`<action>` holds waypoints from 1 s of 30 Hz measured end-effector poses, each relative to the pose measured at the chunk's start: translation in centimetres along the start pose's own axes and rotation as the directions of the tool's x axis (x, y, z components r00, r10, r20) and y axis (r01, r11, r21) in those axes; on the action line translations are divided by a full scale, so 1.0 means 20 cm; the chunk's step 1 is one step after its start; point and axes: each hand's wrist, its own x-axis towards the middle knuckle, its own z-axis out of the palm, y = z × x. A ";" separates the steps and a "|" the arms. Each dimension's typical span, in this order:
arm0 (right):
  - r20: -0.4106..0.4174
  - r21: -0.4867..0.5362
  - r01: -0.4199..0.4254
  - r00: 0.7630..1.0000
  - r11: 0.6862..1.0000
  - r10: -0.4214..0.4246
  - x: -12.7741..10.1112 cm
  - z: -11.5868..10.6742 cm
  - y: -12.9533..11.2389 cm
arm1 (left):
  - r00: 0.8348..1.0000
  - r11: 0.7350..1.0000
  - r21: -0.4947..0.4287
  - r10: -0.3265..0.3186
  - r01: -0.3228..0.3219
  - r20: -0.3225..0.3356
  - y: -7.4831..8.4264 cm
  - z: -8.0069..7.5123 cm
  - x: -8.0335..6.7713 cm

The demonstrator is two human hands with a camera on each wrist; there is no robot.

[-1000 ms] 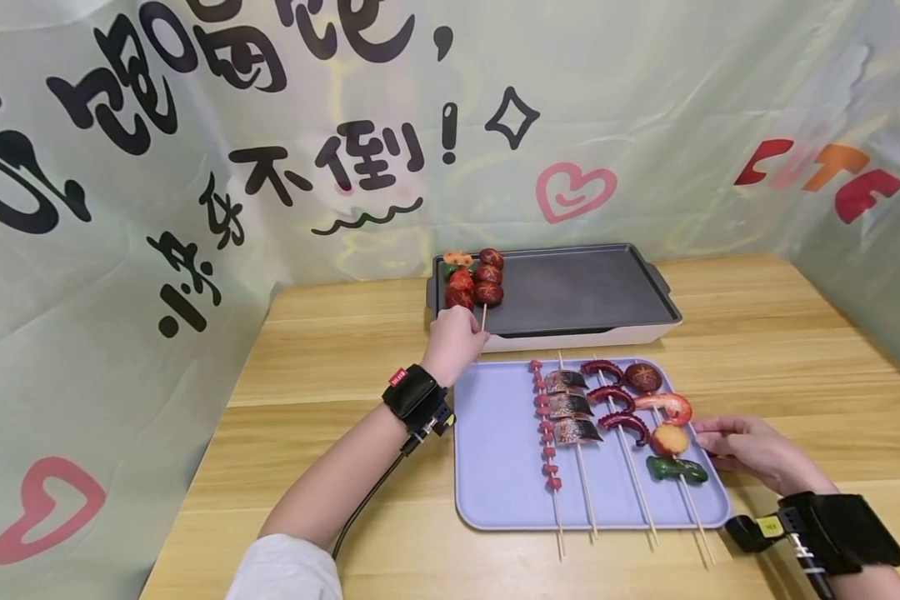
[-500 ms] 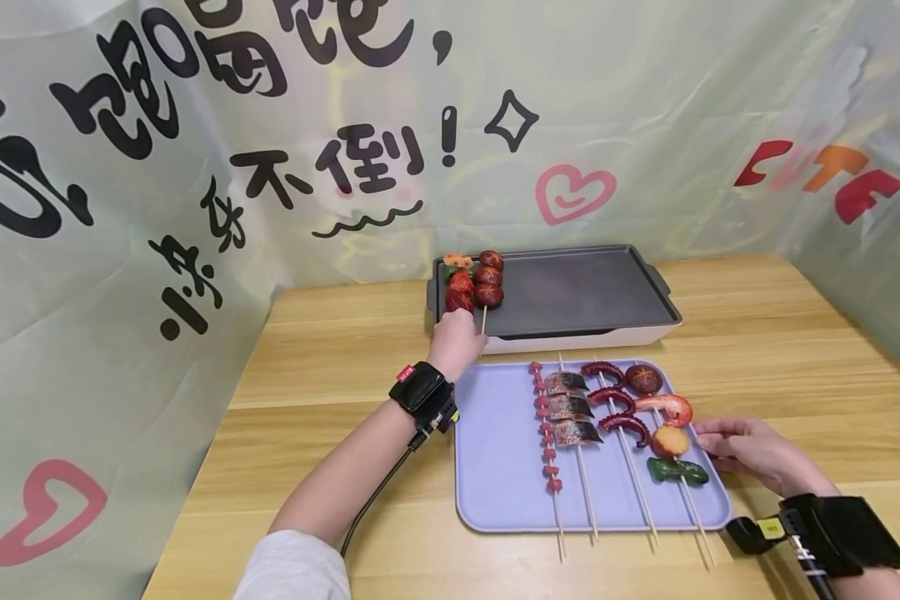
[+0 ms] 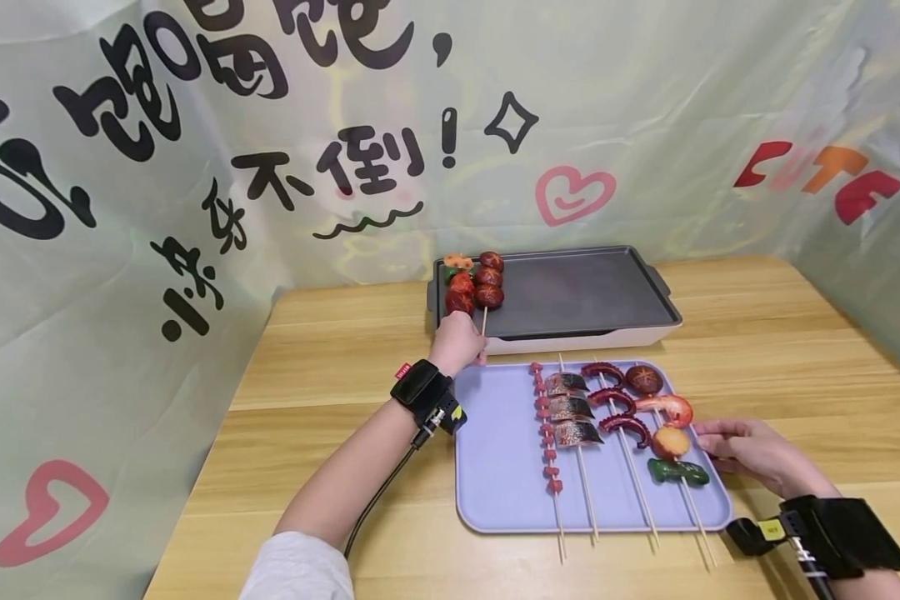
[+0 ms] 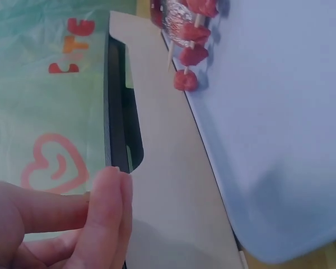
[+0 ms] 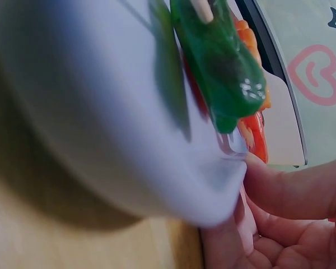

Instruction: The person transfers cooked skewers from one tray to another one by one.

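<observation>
In the head view my left hand (image 3: pixel 457 340) is at the front left edge of the dark grill pan (image 3: pixel 577 287). Its thumb and fingers pinch at the stick of a mushroom skewer (image 3: pixel 489 275), though the grip itself is partly hidden. A mixed skewer (image 3: pixel 461 283) lies left of it, its lower end behind my hand. The left wrist view has the fingertips (image 4: pixel 109 185) pressed together near the pan's rim. My right hand (image 3: pixel 753 454) grips the right edge of the lilac tray (image 3: pixel 495 467), thumb on the rim, as the right wrist view confirms.
On the tray lie a red-bead skewer (image 3: pixel 546 425), a fish skewer (image 3: pixel 570 408), an octopus-tentacle skewer (image 3: pixel 618 408) and a mixed skewer with a green pepper (image 3: pixel 677 472). Their sticks reach over the front rim. A printed cloth wall (image 3: pixel 645 100) stands behind the wooden table (image 3: pixel 285 392).
My left wrist and forearm have shifted slightly right, and the hand has drawn a little toward me. The skewers on the pan, the tray and my right hand stay where they were.
</observation>
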 end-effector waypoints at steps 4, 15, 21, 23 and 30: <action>0.005 0.008 0.006 1.000 1.000 -0.006 0.00 0.00 0.00 | 0.999 0.994 -0.101 -0.036 0.036 0.010 -0.01 0.01 0.01; 0.016 0.016 0.011 1.000 1.000 -0.011 -0.01 0.00 -0.01 | 0.989 0.940 -0.310 -0.122 0.141 0.080 0.00 0.01 0.01; 0.013 0.011 0.009 1.000 1.000 -0.009 -0.01 0.00 -0.01 | 0.980 0.832 -0.518 -0.146 0.197 0.137 0.01 0.01 -0.01; 0.015 0.010 0.009 1.000 1.000 -0.009 -0.01 0.00 -0.01 | 0.977 0.783 -0.586 -0.150 0.210 0.150 0.02 0.02 -0.02; 0.014 0.004 0.011 1.000 1.000 -0.012 -0.01 0.00 0.00 | 0.984 0.704 -0.688 -0.110 0.176 0.139 0.02 0.07 -0.08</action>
